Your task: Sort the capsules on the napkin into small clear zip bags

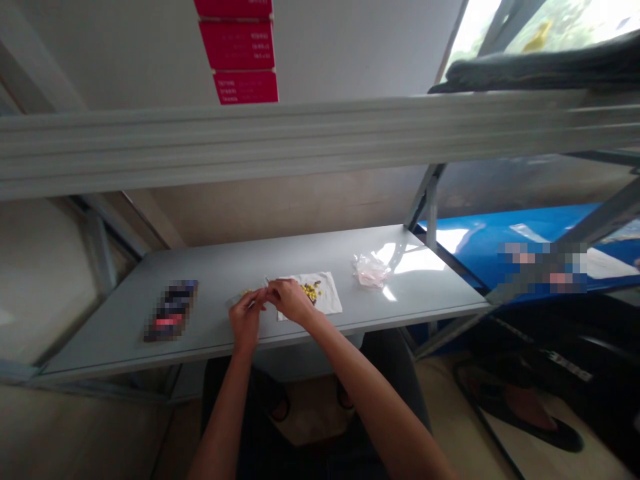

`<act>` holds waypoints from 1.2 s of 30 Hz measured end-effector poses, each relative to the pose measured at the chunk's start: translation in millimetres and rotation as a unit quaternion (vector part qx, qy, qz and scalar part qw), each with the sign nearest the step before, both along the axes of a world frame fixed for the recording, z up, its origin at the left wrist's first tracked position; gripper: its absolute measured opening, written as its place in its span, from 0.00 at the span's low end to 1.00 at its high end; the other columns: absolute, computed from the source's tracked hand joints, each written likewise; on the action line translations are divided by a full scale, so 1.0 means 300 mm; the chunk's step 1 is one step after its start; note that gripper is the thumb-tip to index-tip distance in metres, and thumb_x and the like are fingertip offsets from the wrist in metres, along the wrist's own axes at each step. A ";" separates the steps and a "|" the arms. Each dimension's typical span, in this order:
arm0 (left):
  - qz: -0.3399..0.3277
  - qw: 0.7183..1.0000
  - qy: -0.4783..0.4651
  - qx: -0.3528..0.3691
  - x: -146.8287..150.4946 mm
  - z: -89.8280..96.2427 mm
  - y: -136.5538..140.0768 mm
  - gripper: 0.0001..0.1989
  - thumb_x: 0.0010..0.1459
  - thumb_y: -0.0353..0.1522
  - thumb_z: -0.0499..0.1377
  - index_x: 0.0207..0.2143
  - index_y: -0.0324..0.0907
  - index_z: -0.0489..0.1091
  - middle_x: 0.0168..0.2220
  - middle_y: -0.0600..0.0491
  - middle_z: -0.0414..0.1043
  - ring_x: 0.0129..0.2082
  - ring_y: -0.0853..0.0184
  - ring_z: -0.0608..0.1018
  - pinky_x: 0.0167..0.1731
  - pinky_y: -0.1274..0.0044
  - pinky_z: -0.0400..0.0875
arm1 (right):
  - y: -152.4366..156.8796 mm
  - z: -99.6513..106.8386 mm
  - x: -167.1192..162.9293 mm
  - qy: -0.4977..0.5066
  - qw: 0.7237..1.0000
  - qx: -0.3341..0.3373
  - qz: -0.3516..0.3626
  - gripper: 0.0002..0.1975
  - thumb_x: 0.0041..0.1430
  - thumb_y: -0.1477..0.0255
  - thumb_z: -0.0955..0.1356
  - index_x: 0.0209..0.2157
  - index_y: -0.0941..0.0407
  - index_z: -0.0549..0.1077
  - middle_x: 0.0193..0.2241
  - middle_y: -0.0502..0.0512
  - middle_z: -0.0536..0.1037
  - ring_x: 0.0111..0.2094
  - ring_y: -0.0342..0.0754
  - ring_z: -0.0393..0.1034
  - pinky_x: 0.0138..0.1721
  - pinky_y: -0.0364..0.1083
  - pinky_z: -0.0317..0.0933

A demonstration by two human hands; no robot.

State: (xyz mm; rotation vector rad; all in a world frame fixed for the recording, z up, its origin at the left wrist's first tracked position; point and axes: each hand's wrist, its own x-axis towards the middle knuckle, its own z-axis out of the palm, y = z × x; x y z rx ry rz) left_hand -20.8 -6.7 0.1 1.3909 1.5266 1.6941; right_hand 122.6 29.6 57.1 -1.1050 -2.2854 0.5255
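My left hand [246, 319] and my right hand [287, 298] meet over the grey shelf board, fingers pinched close together. Between the fingertips is something small that I cannot make out; a thin pale bit shows above them. Under and beside my right hand lies a white cloth or paper [327, 297]. On it sits a small heap of yellow and dark pieces [312, 291], too small to name. Just left of my left fingers, something clear with a touch of yellow rests on the board, partly hidden by the hand.
A crumpled clear plastic bag [371, 270] lies on the shelf board [215, 263] at right, a blurred-out phone-like object [173, 310] at left. A thick shelf beam [300, 143] crosses above, with red boxes [240, 47] over it. A blue surface [465, 240] adjoins at right.
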 end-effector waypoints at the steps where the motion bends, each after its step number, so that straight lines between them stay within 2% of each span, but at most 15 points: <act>1: -0.008 1.000 0.002 -0.003 -0.002 -0.003 0.000 0.17 0.59 0.47 0.63 0.33 0.43 0.79 0.25 0.55 0.72 0.26 0.67 0.73 0.30 0.76 0.68 | 0.004 -0.004 0.007 0.015 1.000 -0.010 0.010 0.08 0.65 0.73 0.68 0.32 0.58 0.79 0.31 0.56 0.82 0.32 0.45 0.74 0.34 0.41 0.56; 4: -0.027 1.000 0.007 -0.010 -0.006 -0.007 0.002 0.18 0.59 0.47 0.62 0.30 0.42 0.78 0.23 0.55 0.71 0.25 0.67 0.73 0.30 0.76 0.68 | 0.011 -0.009 0.029 0.046 0.997 -0.055 0.028 0.07 0.62 0.77 0.70 0.30 0.58 0.79 0.26 0.52 0.80 0.29 0.43 0.72 0.32 0.39 0.55; 8: -0.038 0.999 -0.018 -0.010 -0.003 -0.004 0.003 0.17 0.59 0.46 0.62 0.28 0.41 0.77 0.22 0.55 0.70 0.25 0.68 0.72 0.30 0.77 0.68 | 0.011 0.001 0.045 0.041 0.993 -0.104 0.035 0.10 0.59 0.83 0.67 0.32 0.58 0.80 0.25 0.49 0.79 0.26 0.41 0.71 0.30 0.38 0.55; 11: -0.042 0.998 -0.045 -0.017 -0.001 -0.008 0.003 0.15 0.58 0.44 0.64 0.33 0.41 0.78 0.25 0.54 0.74 0.26 0.68 0.74 0.31 0.77 0.69 | 0.006 0.005 0.042 0.012 0.997 -0.073 0.006 0.10 0.58 0.82 0.67 0.33 0.58 0.81 0.27 0.52 0.81 0.28 0.43 0.72 0.31 0.39 0.56; 17: -0.058 0.996 -0.046 -0.052 0.005 -0.015 0.012 0.17 0.54 0.45 0.65 0.36 0.39 0.77 0.29 0.51 0.79 0.27 0.66 0.78 0.27 0.77 0.73 | -0.005 -0.007 0.023 -0.036 0.999 0.000 -0.027 0.12 0.63 0.80 0.64 0.34 0.61 0.80 0.33 0.60 0.83 0.34 0.46 0.74 0.37 0.41 0.58; 25: -0.063 0.989 0.111 -0.069 0.024 0.017 0.008 0.13 0.58 0.41 0.58 0.30 0.42 0.76 0.25 0.54 0.77 0.24 0.67 0.76 0.28 0.76 0.69 | -0.008 -0.023 0.023 -0.097 0.994 0.018 -0.039 0.12 0.68 0.78 0.62 0.39 0.62 0.77 0.39 0.64 0.80 0.40 0.48 0.75 0.42 0.43 0.61; 31: -0.070 0.989 0.123 -0.050 0.025 0.023 -0.006 0.14 0.60 0.39 0.56 0.24 0.43 0.71 0.21 0.57 0.71 0.22 0.68 0.72 0.26 0.77 0.65 | -0.002 -0.009 0.017 -0.159 0.987 0.034 -0.003 0.12 0.69 0.76 0.61 0.41 0.63 0.76 0.40 0.64 0.78 0.40 0.51 0.75 0.41 0.45 0.63; 36: 0.007 0.992 0.115 -0.041 0.019 0.012 -0.013 0.13 0.56 0.34 0.57 0.19 0.43 0.67 0.17 0.58 0.66 0.20 0.69 0.69 0.26 0.77 0.62 | 0.009 0.026 0.039 -0.165 0.983 0.027 -0.074 0.12 0.68 0.79 0.61 0.45 0.62 0.75 0.43 0.65 0.78 0.40 0.51 0.76 0.40 0.46 0.64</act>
